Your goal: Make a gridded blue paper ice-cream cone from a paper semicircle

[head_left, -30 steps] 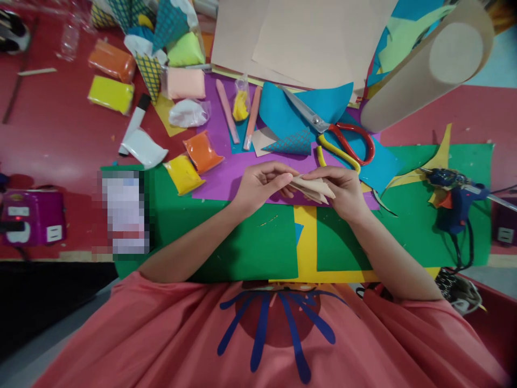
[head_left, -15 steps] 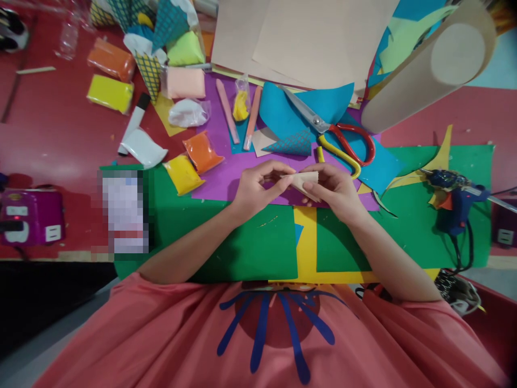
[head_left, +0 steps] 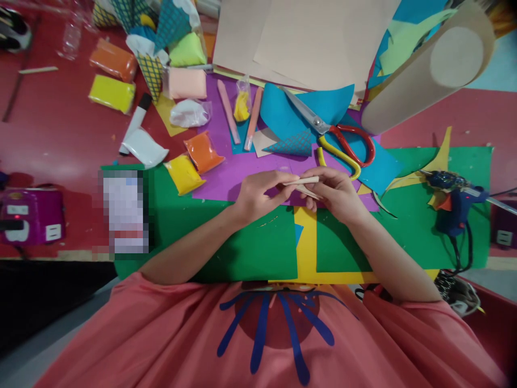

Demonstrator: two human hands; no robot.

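Between my two hands is a small piece of rolled beige paper [head_left: 308,180], its edges pointing right. My left hand [head_left: 258,196] pinches its left end between thumb and fingertips. My right hand [head_left: 337,194] grips the other end, thumb on the near side and fingers partly hidden behind. Both hands hover over a purple sheet [head_left: 226,175] in the middle of the table. Just beyond them lie a blue paper cone with a crosshatch pattern [head_left: 293,143] and scissors [head_left: 321,125] with one red and one yellow handle.
Clay packets, such as an orange one [head_left: 203,151], lie at left beside a marker [head_left: 135,123] and a blurred phone-like rectangle [head_left: 124,212]. Finished-looking paper cones [head_left: 149,70] sit behind. At right are a blue glue gun [head_left: 456,207] with a cable and a big beige roll [head_left: 407,81].
The beige paper has turned between my fingers, now showing narrower, more edge-on. My left fingers have shifted slightly right and down along it. The table items stay put.
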